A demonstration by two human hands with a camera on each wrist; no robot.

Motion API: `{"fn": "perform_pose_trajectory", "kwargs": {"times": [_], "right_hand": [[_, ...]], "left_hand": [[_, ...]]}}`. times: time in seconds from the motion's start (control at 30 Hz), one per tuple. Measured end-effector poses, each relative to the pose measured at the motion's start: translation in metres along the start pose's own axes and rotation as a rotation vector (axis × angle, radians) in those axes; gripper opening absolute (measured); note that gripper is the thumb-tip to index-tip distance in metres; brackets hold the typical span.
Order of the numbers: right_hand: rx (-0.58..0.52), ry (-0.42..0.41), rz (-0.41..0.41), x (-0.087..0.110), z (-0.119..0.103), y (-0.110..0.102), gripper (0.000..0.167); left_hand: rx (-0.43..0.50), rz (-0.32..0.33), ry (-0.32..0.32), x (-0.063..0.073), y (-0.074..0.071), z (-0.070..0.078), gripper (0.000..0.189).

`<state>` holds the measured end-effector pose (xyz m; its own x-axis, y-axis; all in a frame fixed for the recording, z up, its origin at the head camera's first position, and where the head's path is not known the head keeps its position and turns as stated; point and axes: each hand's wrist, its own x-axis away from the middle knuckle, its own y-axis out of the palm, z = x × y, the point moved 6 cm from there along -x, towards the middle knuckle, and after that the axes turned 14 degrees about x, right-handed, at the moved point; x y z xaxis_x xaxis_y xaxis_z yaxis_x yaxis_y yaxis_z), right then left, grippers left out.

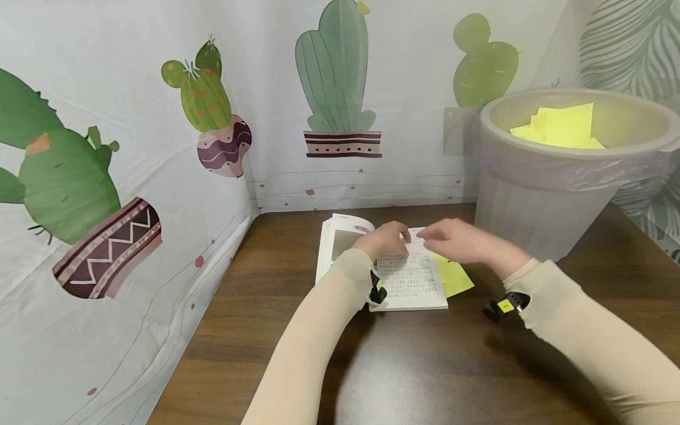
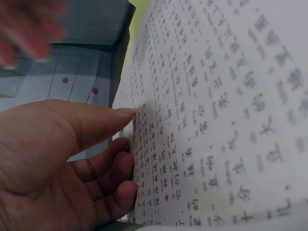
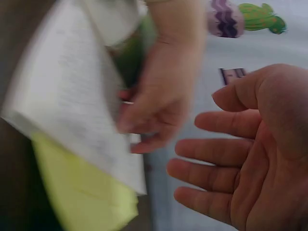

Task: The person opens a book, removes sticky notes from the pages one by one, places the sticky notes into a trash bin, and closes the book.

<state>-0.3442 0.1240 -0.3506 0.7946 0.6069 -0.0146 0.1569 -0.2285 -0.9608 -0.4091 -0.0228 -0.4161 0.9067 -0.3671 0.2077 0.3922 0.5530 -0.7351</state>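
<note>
A book (image 1: 409,280) lies spread on the table, its right page covered in rows of small printed characters. My left hand (image 1: 383,241) is over the upper part of the book, with thumb and loosely bent fingers touching the page (image 2: 202,120) in the left wrist view. A yellow sheet of paper (image 1: 454,278) sticks out from under the book's right side. Just above that side is my right hand (image 1: 459,241), its fingers extended. The right wrist view shows this hand's fingers (image 3: 207,175) spread and holding nothing.
A grey bin (image 1: 531,200) with a plastic liner stands at the back right, yellow papers (image 1: 568,127) inside it. Behind the brown wooden table (image 1: 255,330) hangs a cactus-print curtain (image 1: 265,77), which also runs along the left edge. Both wrists wear black straps.
</note>
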Motion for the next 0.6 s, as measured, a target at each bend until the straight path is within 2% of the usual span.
{"fn": "perform_pose_trajectory", "kwargs": {"times": [0.1,0.23,0.43,0.6], "right_hand": [[-0.037,0.067,-0.039,0.002,0.006,0.025,0.044],[-0.059,0.121,-0.049,0.005,0.010,0.045,0.046],[-0.103,0.161,-0.066,0.009,0.011,0.060,0.050],[-0.122,0.163,-0.036,0.015,0.010,0.065,0.051]], "left_hand": [[-0.002,0.001,0.005,-0.001,0.000,0.000,0.029],[-0.009,0.007,-0.007,-0.001,0.001,-0.001,0.029],[-0.001,0.007,-0.018,-0.001,0.002,-0.002,0.030],[0.013,0.007,-0.021,-0.001,0.002,-0.003,0.029]]}}
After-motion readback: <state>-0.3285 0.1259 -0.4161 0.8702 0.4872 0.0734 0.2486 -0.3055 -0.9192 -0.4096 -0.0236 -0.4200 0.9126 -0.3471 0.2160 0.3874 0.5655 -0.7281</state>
